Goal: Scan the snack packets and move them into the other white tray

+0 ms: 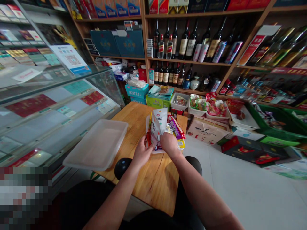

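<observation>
On a wooden stool-like table [153, 183], a white tray [158, 152] is filled with packaged snacks. My left hand [142, 150] is at the tray's left side, thumb and fingers closed around the lower part of a white snack packet [155, 129] with dark printing. Another white snack packet [161, 115] stands upright behind it. My right hand [169, 143] reaches down into the tray with curled fingers; the fingertips and whatever they grip are hidden. Purple and red snack packets [177, 127] lie to its right, beside a yellow packet [181, 143].
A white plastic bin [98, 143] rests at the table's left edge, near a glass display counter [55, 105]. Behind are snack trays [197, 105], teal boxes [136, 91] and shelves of bottles [183, 44]. A paper gift bag [207, 130] is on the right.
</observation>
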`<state>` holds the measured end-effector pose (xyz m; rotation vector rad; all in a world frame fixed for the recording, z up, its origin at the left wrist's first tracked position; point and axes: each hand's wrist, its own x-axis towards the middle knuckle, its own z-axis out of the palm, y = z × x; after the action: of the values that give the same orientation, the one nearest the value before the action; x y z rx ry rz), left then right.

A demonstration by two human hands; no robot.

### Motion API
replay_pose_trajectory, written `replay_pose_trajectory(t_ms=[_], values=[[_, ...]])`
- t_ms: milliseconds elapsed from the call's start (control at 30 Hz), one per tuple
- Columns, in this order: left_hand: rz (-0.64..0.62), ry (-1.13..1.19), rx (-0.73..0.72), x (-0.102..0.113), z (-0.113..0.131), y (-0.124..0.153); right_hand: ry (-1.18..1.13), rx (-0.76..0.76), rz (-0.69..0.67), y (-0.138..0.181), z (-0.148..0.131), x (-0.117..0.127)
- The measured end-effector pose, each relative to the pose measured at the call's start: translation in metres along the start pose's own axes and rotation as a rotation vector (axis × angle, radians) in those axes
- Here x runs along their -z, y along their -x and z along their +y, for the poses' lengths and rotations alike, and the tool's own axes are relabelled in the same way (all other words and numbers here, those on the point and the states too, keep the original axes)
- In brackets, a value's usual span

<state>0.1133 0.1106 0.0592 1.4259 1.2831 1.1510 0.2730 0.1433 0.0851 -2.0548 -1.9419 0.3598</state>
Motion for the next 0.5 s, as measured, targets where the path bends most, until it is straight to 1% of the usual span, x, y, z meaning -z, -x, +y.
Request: replay_pose_trajectory(t_ms=[67, 100, 167, 233, 300, 333, 367, 400, 433, 467, 500], values=[[-0.029, 0.057, -0.014, -0.001, 0.002, 0.002, -0.047, 0.004, 0.058, 0.006, 0.0, 0.007], [-0.028, 0.074, -0.019, -0.001, 0.003, 0.005, -0.084, 0.009, 0.111, 0.009, 0.002, 0.012], [0.018, 0.078, -0.012, -0.002, 0.004, 0.014, -0.17, 0.023, 0.245, 0.014, 0.013, 0.021], [0.102, 0.035, 0.016, -0.004, 0.004, 0.029, -0.241, 0.009, 0.396, 0.017, 0.034, 0.025], [0.157, -0.022, 0.048, -0.009, 0.001, 0.047, -0.272, -0.084, 0.54, 0.017, 0.064, 0.023], [0.152, -0.036, 0.065, -0.012, -0.002, 0.057, -0.278, -0.136, 0.593, 0.016, 0.08, 0.018], [0.127, -0.034, 0.086, -0.017, -0.004, 0.067, -0.281, -0.197, 0.614, 0.016, 0.095, 0.012], [0.087, -0.019, 0.116, -0.022, -0.007, 0.076, -0.289, -0.273, 0.603, 0.016, 0.109, 0.005], [0.034, 0.004, 0.154, -0.028, -0.01, 0.084, -0.307, -0.349, 0.565, 0.018, 0.12, -0.004], [-0.018, 0.029, 0.193, -0.033, -0.012, 0.092, -0.323, -0.394, 0.511, 0.021, 0.128, -0.013], [-0.065, 0.051, 0.229, -0.038, -0.012, 0.098, -0.337, -0.391, 0.462, 0.025, 0.134, -0.022]])
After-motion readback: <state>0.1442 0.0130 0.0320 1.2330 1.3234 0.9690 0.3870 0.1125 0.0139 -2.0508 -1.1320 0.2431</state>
